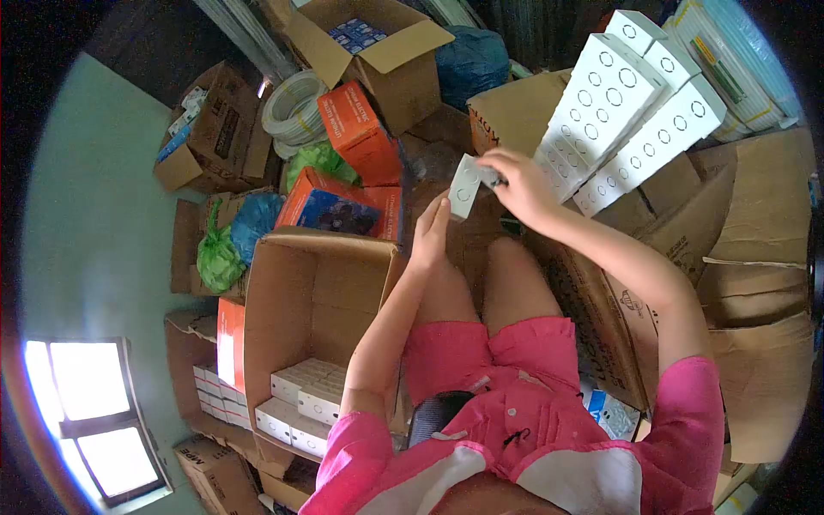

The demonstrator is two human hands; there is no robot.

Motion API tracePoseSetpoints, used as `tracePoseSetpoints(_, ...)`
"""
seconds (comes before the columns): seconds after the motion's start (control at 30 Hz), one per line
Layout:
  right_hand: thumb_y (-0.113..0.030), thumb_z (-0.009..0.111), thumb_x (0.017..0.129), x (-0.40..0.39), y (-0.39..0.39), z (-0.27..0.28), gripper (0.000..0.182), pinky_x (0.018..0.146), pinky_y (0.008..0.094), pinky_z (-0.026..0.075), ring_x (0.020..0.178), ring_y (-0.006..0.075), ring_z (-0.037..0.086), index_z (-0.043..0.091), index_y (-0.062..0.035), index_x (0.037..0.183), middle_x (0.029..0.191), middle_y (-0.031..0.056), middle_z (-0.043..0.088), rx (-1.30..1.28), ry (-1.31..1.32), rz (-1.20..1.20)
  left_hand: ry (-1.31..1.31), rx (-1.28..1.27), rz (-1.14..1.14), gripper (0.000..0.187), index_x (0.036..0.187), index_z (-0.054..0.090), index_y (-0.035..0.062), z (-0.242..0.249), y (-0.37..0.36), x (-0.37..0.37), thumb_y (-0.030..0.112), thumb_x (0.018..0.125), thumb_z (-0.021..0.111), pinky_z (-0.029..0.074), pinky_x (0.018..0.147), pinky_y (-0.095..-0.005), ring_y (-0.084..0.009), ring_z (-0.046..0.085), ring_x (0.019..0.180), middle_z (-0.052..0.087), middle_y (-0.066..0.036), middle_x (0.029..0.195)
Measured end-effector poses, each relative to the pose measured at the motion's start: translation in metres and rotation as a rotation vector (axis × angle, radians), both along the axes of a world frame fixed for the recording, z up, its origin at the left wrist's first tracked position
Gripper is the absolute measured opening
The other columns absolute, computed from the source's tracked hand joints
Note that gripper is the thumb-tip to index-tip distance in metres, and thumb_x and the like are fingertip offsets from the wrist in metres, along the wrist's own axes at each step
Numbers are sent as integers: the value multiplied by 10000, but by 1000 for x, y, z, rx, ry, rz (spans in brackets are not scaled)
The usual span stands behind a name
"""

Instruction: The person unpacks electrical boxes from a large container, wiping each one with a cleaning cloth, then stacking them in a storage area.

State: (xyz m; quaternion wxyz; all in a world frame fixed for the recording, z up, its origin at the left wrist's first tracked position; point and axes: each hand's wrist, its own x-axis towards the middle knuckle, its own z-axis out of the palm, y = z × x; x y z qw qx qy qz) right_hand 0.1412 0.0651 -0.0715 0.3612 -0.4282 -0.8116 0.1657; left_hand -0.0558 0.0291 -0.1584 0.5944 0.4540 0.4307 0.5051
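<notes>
In front of my knees, a white electrical box point(464, 190) with a round mark on its side is gripped in my left hand point(432, 230), thumb and fingers along its lower end. My right hand point(517, 184) is closed in a pinch at the box's right side. Something small and greyish point(491, 177) shows between its fingertips; I cannot make out its kind. To the right of that hand rises a tall stack of similar white boxes point(605, 99). On my left stands an open carton point(322, 283) with rows of white boxes point(300, 395) at its bottom.
Orange printed boxes point(359, 129) sit beyond the open carton, beside a coil of white tubing point(294, 107). Another open carton point(390, 77) holds blue packs. Large cardboard flaps point(760, 300) spread on the right. Green point(221, 257) and blue bags point(256, 225) lie at left.
</notes>
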Motion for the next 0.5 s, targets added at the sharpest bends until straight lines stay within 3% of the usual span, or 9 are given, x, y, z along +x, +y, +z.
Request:
tracePoseSetpoints(0.1, 75, 621, 694, -10, -19, -14, 377, 924, 415, 471, 1039, 327, 595, 628, -23, 1058, 1106, 128, 625, 94, -104, 88, 6, 48, -4, 399, 1307, 508, -58, -13, 2, 1, 218, 1033, 423, 385, 982, -285, -146, 519, 1115, 593, -103, 1206)
tracePoseSetpoints(0.13, 69, 625, 696, -13, -24, -12, 390, 950, 415, 457, 1061, 323, 590, 630, -23, 1075, 1110, 124, 629, -17, -94, 124, -5, 70, -15, 399, 1312, 505, -56, -13, 1, 0, 219, 1033, 424, 385, 984, -285, -146, 519, 1117, 591, -103, 1209)
tracePoseSetpoints(0.23, 65, 632, 698, -9, -15, -15, 386, 946, 420, 458, 1062, 317, 591, 637, -29, 1072, 1105, 123, 634, 90, -116, 95, 35, 75, -8, 398, 1314, 504, -50, 0, -5, 2, 220, 1033, 423, 383, 987, -286, -148, 518, 1120, 591, -100, 1205)
tracePoseSetpoints(0.37, 80, 628, 701, 9, 12, -4, 356, 870, 393, 502, 991, 334, 620, 637, -17, 1043, 1089, 150, 637, -82, 2, -102, 40, 28, -19, 395, 1313, 505, -47, -3, -3, 5, 219, 1034, 421, 384, 985, -287, -148, 521, 1109, 596, -90, 1187)
tracePoseSetpoints(0.5, 80, 616, 697, -1, -6, -9, 355, 867, 402, 504, 989, 339, 619, 632, -5, 1041, 1066, 143, 636, -46, -58, 36, -65, 71, 16, 406, 1337, 478, -46, -12, -1, 9, 215, 1030, 434, 393, 970, -269, -133, 522, 1104, 585, -80, 1200)
